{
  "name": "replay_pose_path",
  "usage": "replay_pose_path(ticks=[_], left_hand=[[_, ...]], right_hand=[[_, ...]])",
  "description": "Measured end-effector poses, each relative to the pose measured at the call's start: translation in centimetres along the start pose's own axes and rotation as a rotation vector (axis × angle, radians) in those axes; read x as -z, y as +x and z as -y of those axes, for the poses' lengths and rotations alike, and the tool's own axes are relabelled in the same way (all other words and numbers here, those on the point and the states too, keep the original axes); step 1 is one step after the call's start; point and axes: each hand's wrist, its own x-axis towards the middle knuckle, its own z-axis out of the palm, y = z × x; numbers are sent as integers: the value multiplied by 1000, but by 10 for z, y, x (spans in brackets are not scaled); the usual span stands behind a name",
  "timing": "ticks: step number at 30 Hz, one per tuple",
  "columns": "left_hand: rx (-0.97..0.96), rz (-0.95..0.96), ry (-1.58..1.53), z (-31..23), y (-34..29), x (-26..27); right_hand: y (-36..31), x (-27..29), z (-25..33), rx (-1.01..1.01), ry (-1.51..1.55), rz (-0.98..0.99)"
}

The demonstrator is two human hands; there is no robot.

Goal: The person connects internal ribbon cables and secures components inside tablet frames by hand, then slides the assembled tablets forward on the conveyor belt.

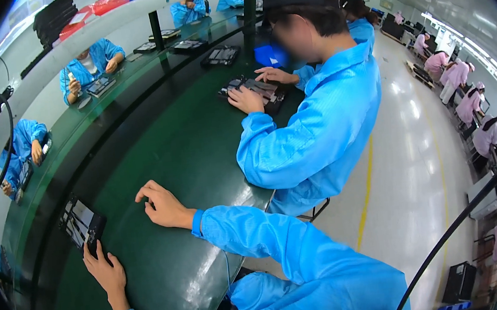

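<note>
A black, flat, open electronic unit (81,221) with pale grey panels inside lies at the left on the dark green work surface (145,263). My left hand (108,274) reaches up to its near end, with stretched fingertips touching the edge and the thumb apart from it. Over the green surface, to the right of the unit, hovers my right hand (166,207). Its fingers are loosely bent and apart, and nothing shows between them. A blue band (197,222) circles the right wrist.
Close on my right, a co-worker (322,105) in blue handles a similar black unit (254,94). Another unit (221,55) lies farther along the line. A raised rail (124,13) runs above the far side, where other workers sit. A black cable (450,230) crosses the lower right.
</note>
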Motion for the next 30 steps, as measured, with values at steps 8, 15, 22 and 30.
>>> replay_pose_path(ticks=[8, 15, 22, 30], left_hand=[[270, -100, 108, 52, 14, 10], [160, -195, -68, 17, 8, 56], [-526, -79, -892, -126, -10, 86], [-730, 1170, -872, -171, -43, 37]], right_hand=[[19, -10, 37, -144, 34, 4], [31, -25, 45, -209, 14, 40], [67, -72, 39, -147, -206, 85], [70, -216, 44, 74, 95, 264]])
